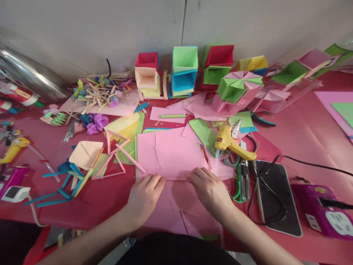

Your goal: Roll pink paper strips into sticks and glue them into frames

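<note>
A sheet of pink paper (179, 151) lies in front of me on top of other coloured sheets. My left hand (145, 197) has its fingers curled and closed on the near edge of this paper, toward its left side. On the same edge, further right, my right hand (211, 189) is closed in a similar way. Between the hands the edge looks narrowly folded or rolled; my fingertips hide its ends. Another pink sheet (176, 208) lies below, nearer my body, with thin pink strips on it. Pink rolled paper sticks (129, 158) joined in angles lie just left of the sheet.
Right of the paper lie a yellow glue gun (230, 141), a green box cutter (242, 182), a phone (278, 198) with a cable over it and a purple power strip (324, 209). Folded paper boxes (184, 70) stand along the wall. Blue paper sticks (66, 187) lie left.
</note>
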`<state>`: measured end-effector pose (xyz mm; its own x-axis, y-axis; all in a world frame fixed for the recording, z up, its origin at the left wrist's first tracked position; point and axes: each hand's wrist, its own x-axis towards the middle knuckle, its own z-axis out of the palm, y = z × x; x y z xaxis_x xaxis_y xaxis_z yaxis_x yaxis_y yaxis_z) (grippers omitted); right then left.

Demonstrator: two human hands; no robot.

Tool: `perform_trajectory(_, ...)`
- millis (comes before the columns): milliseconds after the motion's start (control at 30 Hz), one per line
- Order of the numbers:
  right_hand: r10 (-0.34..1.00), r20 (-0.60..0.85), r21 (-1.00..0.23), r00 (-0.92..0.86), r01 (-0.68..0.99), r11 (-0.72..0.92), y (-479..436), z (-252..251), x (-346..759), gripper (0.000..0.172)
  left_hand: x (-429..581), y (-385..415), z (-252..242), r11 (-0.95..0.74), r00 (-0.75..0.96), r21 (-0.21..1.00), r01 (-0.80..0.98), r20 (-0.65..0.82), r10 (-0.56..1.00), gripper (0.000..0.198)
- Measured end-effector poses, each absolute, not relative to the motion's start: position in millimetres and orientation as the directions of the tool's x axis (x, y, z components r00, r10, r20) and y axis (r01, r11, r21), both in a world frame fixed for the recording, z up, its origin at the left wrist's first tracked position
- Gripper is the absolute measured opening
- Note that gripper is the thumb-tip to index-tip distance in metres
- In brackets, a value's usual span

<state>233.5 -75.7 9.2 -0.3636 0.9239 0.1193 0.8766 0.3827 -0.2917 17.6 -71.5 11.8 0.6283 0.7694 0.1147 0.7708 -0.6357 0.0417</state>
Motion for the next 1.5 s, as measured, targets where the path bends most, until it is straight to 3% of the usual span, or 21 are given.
perform_trajectory(167,0.950,0.068,-0.303,-0.305,0.901,0.311,-68,16,234,0.016,22,-55,15,-0.627,0.624,0.133,0.767,0.072,0.778,0.023)
perform_trajectory(467,0.960,0.118,-0.237,-0.252,0.932,0.274,-68,15,229,0.012,25,-46,17,-0.587,0.591,0.143,0.797,0.015,0.806,0.013)
perform_trajectory(700,0.906,0.174,-0.179,-0.386,0.892,0.414,-79,12,237,0.016,23,-52,11,-0.574,0.572,0.127,0.809,0.057,0.818,0.011)
perform_trajectory(967,0.884,0.158,-0.142,-0.440,0.876,0.461,-78,13,238,0.019,16,-57,5,-0.631,0.609,0.178,0.755,0.166,0.775,0.010)
perform_trajectory(1167,0.817,0.106,-0.040,-0.567,0.818,0.573,-72,22,233,0.014,16,-50,4,-0.667,0.658,0.160,0.728,0.112,0.745,0.016)
perform_trajectory(1300,0.778,0.016,-0.041,-0.629,0.777,0.629,-60,29,231,0.014,20,-50,10,-0.633,0.632,0.125,0.764,0.052,0.773,0.015)
perform_trajectory(1400,0.761,-0.066,-0.096,-0.646,0.763,0.639,-53,31,229,0.015,24,-59,16,-0.513,0.528,0.284,0.810,0.026,0.849,0.016)
perform_trajectory(1500,0.753,-0.116,-0.142,-0.647,0.762,0.632,-49,29,228,0.017,34,-75,22,-0.158,0.401,0.728,0.667,-0.172,0.900,0.017)
